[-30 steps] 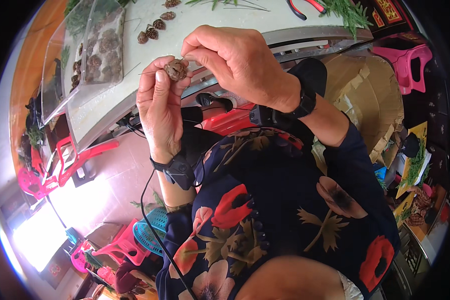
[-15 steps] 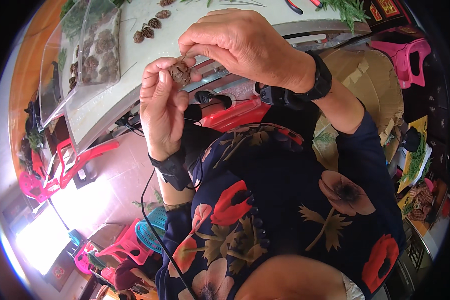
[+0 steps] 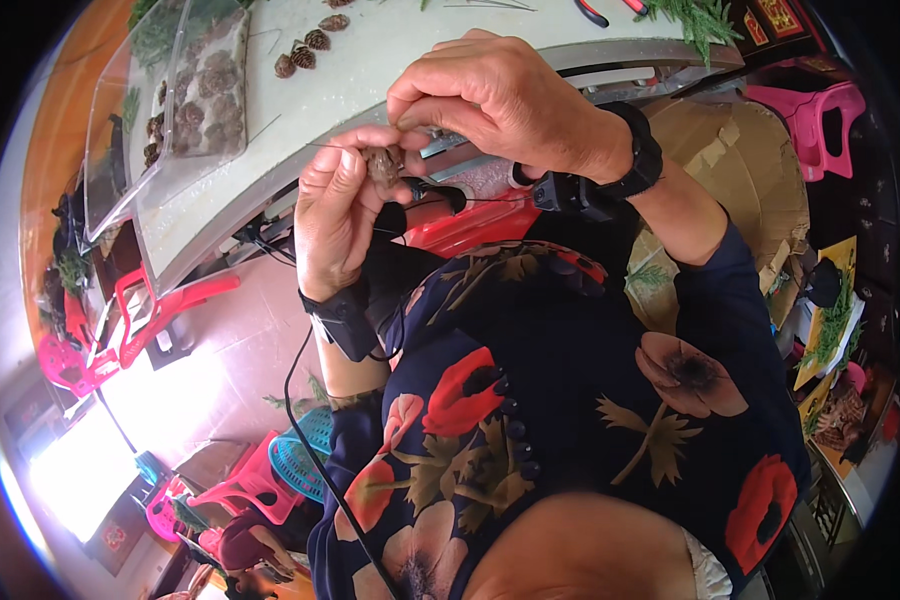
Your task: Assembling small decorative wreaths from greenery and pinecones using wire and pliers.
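From here I have a pale desk (image 3: 340, 85) with a curving front edge. At its left end I make out a clear plastic box (image 3: 130, 195). To the right of that lies a short line of small brown pine cones (image 3: 317, 40). Thin wires (image 3: 490, 5), red and black tool handles (image 3: 592, 12) and green sprigs (image 3: 692, 30) lie along the far side.

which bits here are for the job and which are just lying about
Job, judging by the hands:
- held cone, in the left hand, right hand pinched close by
- probably table cones, loose wires, pliers

Seemingly lying about:
- pink stool
- cardboard
- blue basket
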Demonstrator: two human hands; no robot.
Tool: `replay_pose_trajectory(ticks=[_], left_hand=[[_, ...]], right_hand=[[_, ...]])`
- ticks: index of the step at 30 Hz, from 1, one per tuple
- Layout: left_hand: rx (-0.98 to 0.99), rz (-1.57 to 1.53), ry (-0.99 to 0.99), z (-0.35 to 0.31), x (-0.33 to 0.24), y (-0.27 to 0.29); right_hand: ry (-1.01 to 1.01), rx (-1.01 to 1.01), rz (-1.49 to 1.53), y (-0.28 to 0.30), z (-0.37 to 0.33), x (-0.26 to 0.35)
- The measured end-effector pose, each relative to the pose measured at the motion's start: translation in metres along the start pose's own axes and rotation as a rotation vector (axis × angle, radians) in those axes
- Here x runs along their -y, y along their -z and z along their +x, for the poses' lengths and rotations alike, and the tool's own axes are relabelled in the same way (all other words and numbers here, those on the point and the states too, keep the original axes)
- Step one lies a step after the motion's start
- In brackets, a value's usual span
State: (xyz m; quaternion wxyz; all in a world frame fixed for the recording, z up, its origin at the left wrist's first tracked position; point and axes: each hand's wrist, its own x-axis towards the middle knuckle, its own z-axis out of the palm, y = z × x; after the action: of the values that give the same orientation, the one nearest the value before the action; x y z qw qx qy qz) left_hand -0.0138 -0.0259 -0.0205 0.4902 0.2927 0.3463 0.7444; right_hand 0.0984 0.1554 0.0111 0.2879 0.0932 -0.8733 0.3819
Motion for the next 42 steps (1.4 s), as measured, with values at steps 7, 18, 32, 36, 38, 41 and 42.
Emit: replay_pose_trajectory(ticks=[7,18,32,36,38,41,42], left_hand=[[0.094,-0.143,0.001,-0.003,0.004,0.001],[-0.263,0.392,0.107,-0.001,0.0,-0.019],[-0.331,0.021,-0.022,0.007,0.002,-0.023],[-0.381,0.035,-0.008,0.009,0.006,-0.027],[-0.419,0.047,-0.003,0.009,0.009,-0.029],[-0.426,0.052,0.078,0.012,0.005,-0.034],[-0.428,0.054,0.118,0.013,0.004,-0.036]], right_hand=[[0.046,0.087,0.075,0.004,0.006,0.0],[-0.483,0.348,0.569,-0.004,0.022,0.001],[-0.758,-0.055,0.895,-0.024,-0.011,-0.004],[-0.565,-0.025,0.851,-0.025,-0.006,-0.008],[-0.55,-0.028,0.811,-0.025,-0.005,-0.007],[-0.514,-0.03,0.733,-0.026,-0.003,-0.002],[-0.533,-0.088,0.764,-0.029,-0.004,-0.001]])
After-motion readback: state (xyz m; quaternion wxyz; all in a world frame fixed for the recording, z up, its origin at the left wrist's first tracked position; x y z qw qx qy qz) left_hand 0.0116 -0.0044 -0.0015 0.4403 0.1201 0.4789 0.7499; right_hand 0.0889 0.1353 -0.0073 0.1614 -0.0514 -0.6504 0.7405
